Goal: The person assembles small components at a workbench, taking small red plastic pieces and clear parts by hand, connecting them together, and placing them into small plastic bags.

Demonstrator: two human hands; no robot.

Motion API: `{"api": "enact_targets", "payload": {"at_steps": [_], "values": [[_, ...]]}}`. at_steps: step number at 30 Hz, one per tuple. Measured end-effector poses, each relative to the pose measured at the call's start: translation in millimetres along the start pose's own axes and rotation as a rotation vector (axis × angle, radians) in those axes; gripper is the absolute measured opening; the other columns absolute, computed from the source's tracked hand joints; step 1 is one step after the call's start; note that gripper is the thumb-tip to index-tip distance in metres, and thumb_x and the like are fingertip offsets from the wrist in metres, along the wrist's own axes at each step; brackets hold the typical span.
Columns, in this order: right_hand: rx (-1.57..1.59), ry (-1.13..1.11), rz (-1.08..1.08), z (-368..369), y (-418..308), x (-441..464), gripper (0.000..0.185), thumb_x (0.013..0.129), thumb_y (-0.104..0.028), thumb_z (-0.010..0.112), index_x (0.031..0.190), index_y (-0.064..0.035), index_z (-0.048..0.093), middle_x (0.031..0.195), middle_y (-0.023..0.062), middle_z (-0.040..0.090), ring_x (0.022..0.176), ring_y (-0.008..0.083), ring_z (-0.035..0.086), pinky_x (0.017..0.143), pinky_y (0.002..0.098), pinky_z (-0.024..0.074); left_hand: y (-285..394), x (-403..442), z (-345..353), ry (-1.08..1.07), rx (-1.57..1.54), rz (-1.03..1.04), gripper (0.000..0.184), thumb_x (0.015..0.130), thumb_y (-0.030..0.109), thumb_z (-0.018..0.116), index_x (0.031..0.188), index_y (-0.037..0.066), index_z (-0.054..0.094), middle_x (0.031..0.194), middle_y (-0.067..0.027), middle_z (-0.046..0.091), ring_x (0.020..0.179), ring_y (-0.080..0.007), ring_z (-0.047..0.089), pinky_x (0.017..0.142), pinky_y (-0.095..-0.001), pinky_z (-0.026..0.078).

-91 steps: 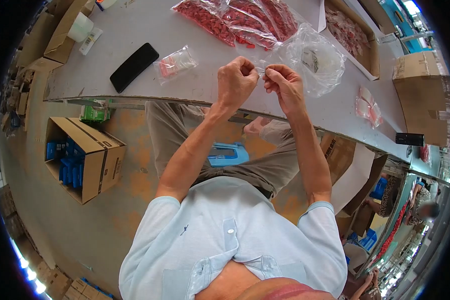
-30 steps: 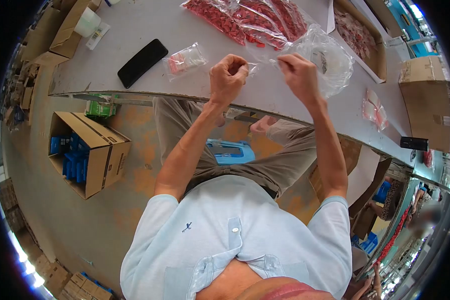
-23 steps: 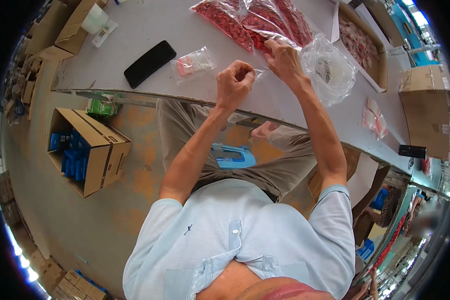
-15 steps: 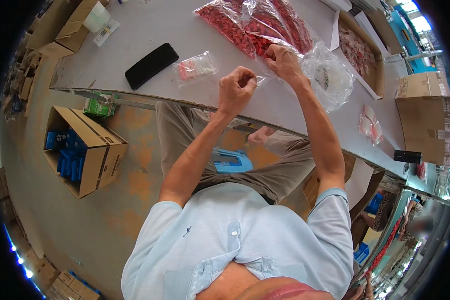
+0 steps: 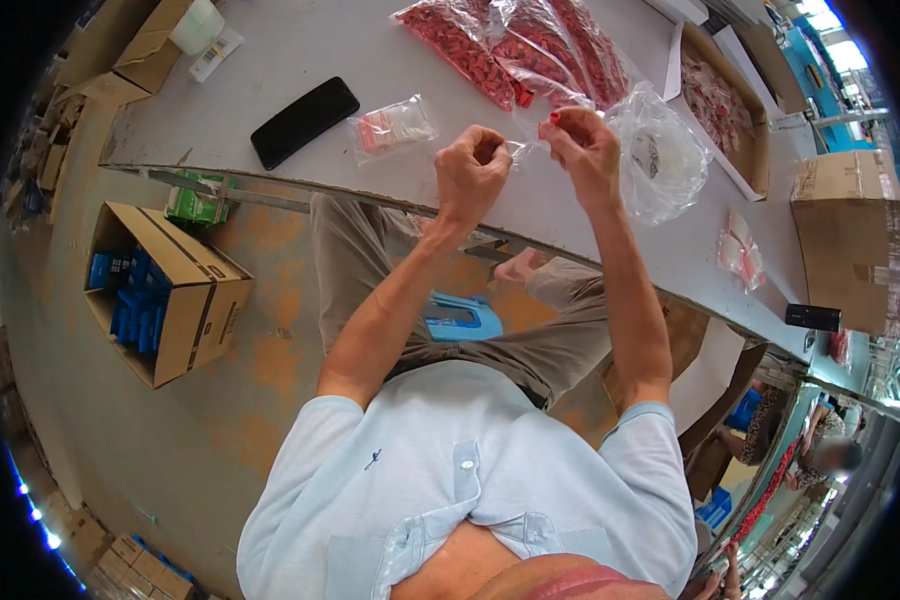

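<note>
Presently, left hand (image 5: 472, 172) pinches clear plastic (image 5: 518, 150) just inside the table (image 5: 330, 40)'s near edge; right hand (image 5: 587, 155), a narrow gap away, grips a small red piece (image 5: 544, 130). Filled bag (image 5: 555, 50) lies just beyond; phone (image 5: 305, 122) sits well left.

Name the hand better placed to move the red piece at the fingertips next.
Probably the right hand: its fingers hold the red piece. The left hand seems occupied, pinching a bit of clear plastic.
</note>
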State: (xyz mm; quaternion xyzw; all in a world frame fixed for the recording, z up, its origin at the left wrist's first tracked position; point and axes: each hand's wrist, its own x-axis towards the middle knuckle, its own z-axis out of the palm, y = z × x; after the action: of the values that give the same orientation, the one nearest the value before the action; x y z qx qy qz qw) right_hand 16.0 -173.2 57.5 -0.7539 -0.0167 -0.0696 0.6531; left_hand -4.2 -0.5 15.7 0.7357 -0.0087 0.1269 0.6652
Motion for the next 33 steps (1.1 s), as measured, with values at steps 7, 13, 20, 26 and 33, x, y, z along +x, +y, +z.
{"api": "enact_targets", "payload": {"at_steps": [7,13,20,26,33], "values": [[0.07,0.003,0.071,22.1,4.1,-31.6,0.018,0.091,-0.009,0.079,0.104,-0.0014,0.069,0.082,0.0039,0.073,0.063,0.0071,0.064,0.051,0.0213,0.0481,-2.7,1.7,3.6,0.002,0.02,-0.007,0.011,0.09,0.008,0.071,0.093,-0.002,0.073,0.072,-0.0062,0.073,0.061,-0.0096,0.068,0.058,-0.026,0.055],[0.129,0.142,-0.113,29.7,8.7,-34.1,0.016,0.091,-0.007,0.079,0.101,-0.0015,0.068,0.085,0.0051,0.074,0.07,0.0071,0.065,0.058,0.0206,0.0509,-1.0,0.3,3.6,-0.026,0.066,0.016,0.011,0.09,0.008,0.071,0.091,-0.002,0.073,0.072,-0.0071,0.073,0.061,-0.009,0.067,0.057,-0.0263,0.055],[-0.321,0.127,-0.409,25.5,21.7,-28.2,0.013,0.089,-0.004,0.08,0.097,-0.0062,0.07,0.09,0.0046,0.074,0.072,0.0077,0.064,0.061,0.0233,0.0496,12.4,9.3,-1.1,-0.159,-0.132,-0.218,0.013,0.088,0.007,0.07,0.091,-0.005,0.073,0.073,-0.0081,0.073,0.058,-0.0097,0.067,0.053,-0.0249,0.055],[-0.434,0.138,-0.604,16.3,16.0,-29.4,0.014,0.087,-0.004,0.081,0.1,-0.0052,0.076,0.093,0.0062,0.075,0.074,0.0128,0.067,0.061,0.0266,0.0518,5.2,13.2,-0.9,-0.155,-0.172,-0.209,0.015,0.085,0.01,0.071,0.09,-0.004,0.075,0.073,-0.0106,0.075,0.057,-0.0135,0.07,0.053,-0.0278,0.057],[-0.379,-0.018,-0.105,-2.1,-12.8,-47.9,0.015,0.092,-0.012,0.079,0.099,0.0012,0.077,0.081,0.0064,0.071,0.067,0.0104,0.065,0.06,0.0241,0.0525,-4.0,6.1,9.0,-0.064,-0.056,-0.06,0.011,0.087,0.009,0.071,0.09,-0.002,0.074,0.075,-0.0105,0.075,0.064,-0.0144,0.071,0.062,-0.0307,0.057]]}}
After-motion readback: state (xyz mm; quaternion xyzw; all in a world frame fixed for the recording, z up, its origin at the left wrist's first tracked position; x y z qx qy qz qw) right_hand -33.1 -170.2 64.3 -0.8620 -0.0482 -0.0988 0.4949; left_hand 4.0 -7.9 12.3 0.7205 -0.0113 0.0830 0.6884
